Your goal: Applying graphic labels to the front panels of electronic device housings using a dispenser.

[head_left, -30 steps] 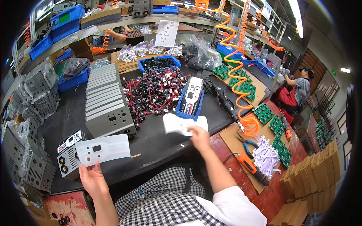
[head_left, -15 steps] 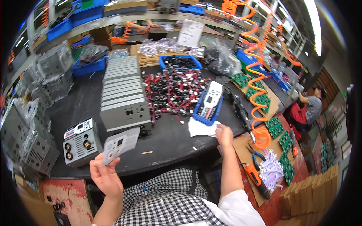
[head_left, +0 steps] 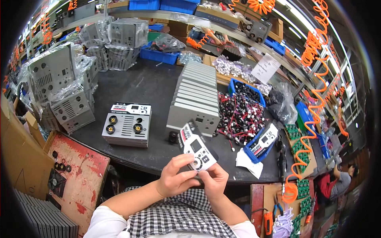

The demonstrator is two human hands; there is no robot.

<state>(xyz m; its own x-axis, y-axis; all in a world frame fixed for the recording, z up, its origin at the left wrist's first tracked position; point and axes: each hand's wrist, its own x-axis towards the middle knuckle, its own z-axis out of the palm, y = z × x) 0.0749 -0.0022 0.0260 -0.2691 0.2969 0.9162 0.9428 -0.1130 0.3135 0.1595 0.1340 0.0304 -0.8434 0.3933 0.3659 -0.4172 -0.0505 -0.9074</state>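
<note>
A black-and-white panel sticker (head_left: 195, 146) with cut-out holes is held tilted in front of me, printed face up. The fingers of my left hand (head_left: 176, 178) pinch its lower left edge. My right hand (head_left: 215, 181) grips its lower right corner, close beside the left. Just behind the sticker stands a row of grey metal panels (head_left: 193, 107), partly covered by it. To the left lies a stack of grey panels (head_left: 126, 129); its top one has black-and-brass sockets and a similar sticker along its upper edge.
Right of the row are a heap of wired connectors (head_left: 242, 113), a blue tray (head_left: 258, 152) of stickers and white paper (head_left: 248, 164). Plastic-wrapped panels (head_left: 65, 89) crowd the left. An orange coiled hose (head_left: 313, 127) hangs at right, near green circuit boards (head_left: 299, 152). Another person (head_left: 341, 182) is far right.
My right hand has left the white paper by the blue tray and joined the left at the sticker. The sticker has turned from its pale back to its printed face. The view has swung left.
</note>
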